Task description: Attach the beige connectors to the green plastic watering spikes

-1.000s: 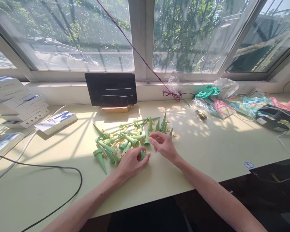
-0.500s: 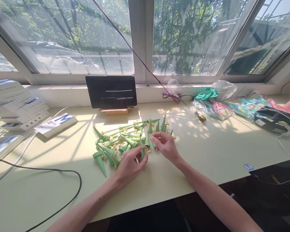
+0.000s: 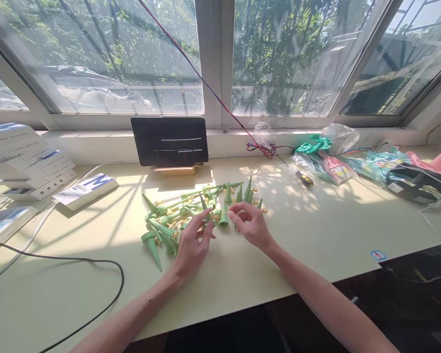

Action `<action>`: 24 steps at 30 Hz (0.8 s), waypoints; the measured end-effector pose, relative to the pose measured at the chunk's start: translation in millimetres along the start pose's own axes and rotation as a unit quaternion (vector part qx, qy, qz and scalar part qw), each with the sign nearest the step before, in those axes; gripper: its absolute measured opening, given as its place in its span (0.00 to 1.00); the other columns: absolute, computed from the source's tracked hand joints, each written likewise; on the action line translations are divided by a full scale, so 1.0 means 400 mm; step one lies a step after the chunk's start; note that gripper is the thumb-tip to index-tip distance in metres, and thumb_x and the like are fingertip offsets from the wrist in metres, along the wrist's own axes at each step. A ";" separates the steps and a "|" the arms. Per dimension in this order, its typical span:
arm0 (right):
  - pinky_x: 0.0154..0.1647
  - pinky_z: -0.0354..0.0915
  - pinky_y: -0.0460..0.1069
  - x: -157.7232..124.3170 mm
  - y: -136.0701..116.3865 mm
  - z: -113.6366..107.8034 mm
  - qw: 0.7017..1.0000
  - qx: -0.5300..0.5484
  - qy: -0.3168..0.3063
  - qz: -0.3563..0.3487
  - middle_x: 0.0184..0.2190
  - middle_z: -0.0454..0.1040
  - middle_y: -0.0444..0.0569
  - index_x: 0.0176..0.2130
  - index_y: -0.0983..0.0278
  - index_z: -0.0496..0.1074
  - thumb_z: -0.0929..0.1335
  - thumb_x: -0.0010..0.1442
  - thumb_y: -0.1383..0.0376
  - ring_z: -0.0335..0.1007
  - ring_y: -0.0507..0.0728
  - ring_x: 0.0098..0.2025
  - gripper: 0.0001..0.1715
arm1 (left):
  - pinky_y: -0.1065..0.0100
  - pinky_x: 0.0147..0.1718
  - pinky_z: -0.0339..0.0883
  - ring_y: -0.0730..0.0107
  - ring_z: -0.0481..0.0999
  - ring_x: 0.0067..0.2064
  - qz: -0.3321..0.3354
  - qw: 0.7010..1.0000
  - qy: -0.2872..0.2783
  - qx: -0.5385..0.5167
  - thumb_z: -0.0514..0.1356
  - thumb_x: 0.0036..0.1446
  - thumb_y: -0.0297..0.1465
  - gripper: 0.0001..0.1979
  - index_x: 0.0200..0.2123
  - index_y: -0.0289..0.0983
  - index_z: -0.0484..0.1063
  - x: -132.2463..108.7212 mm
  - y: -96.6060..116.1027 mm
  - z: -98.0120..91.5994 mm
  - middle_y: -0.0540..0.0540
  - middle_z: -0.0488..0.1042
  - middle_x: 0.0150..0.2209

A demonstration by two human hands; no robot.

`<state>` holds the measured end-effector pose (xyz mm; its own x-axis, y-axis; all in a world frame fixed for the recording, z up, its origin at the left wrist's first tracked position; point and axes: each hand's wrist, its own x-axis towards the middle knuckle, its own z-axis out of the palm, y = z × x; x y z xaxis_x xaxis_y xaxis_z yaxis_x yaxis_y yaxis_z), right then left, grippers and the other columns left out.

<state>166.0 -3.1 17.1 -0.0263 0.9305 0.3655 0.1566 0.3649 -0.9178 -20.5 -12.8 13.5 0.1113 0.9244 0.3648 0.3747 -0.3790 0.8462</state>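
Green plant watering spikes (image 3: 165,228) with small yellow valves lie in a loose heap on the table. My left hand (image 3: 193,242) is at the heap's near side, its fingers and thumb closed around an upright green watering spike (image 3: 205,202). Part of that spike is hidden by the fingers. To the right, my right hand (image 3: 253,225) pinches a small, thin, pale yellow piece (image 3: 227,212), whose kind is too small to make out. Just left of those fingertips is another spike (image 3: 224,219) with its wide end facing me. Several spikes (image 3: 248,190) stand point up behind my right hand.
A dark tablet (image 3: 169,142) leans on a stand at the back. White boxes (image 3: 86,190) and a black cable (image 3: 106,261) are on the left. A screwdriver (image 3: 304,179), bagged parts (image 3: 336,169) and a black strapped device (image 3: 415,182) lie on the right.
My left hand has moved left and slightly away from me, carrying its spike farther from my right hand. The right hand has stayed nearly in place, still pinching the small piece.
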 end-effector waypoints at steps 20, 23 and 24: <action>0.22 0.63 0.47 -0.006 -0.004 0.005 0.998 -0.042 -0.026 -0.049 0.28 0.74 0.46 0.37 0.63 0.73 0.68 0.62 0.57 0.61 0.48 0.19 0.11 | 0.67 0.35 0.80 0.72 0.74 0.37 0.049 0.998 0.002 0.027 0.56 0.66 0.35 0.16 0.56 0.46 0.72 -0.003 -0.006 0.001 0.47 0.71 0.42; 0.22 0.62 0.46 -0.008 -0.001 0.006 0.997 -0.046 -0.035 -0.055 0.30 0.75 0.46 0.38 0.63 0.73 0.68 0.63 0.58 0.61 0.48 0.19 0.10 | 0.66 0.37 0.80 0.69 0.74 0.41 0.042 0.998 0.009 0.035 0.57 0.65 0.36 0.18 0.58 0.47 0.69 -0.007 -0.013 0.004 0.46 0.72 0.43; 0.22 0.62 0.46 -0.009 0.000 0.006 0.996 -0.048 -0.039 -0.057 0.30 0.75 0.46 0.39 0.63 0.73 0.68 0.63 0.59 0.61 0.48 0.20 0.10 | 0.65 0.38 0.80 0.68 0.75 0.42 0.039 0.999 0.012 0.034 0.58 0.65 0.36 0.20 0.59 0.47 0.68 -0.008 -0.015 0.005 0.46 0.72 0.43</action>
<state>163.8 -6.3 15.6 -0.1259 0.8845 0.4491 0.2425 0.4664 -0.8507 -21.1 -13.3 6.4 0.1200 0.8909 0.4382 0.4274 -0.4447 0.7871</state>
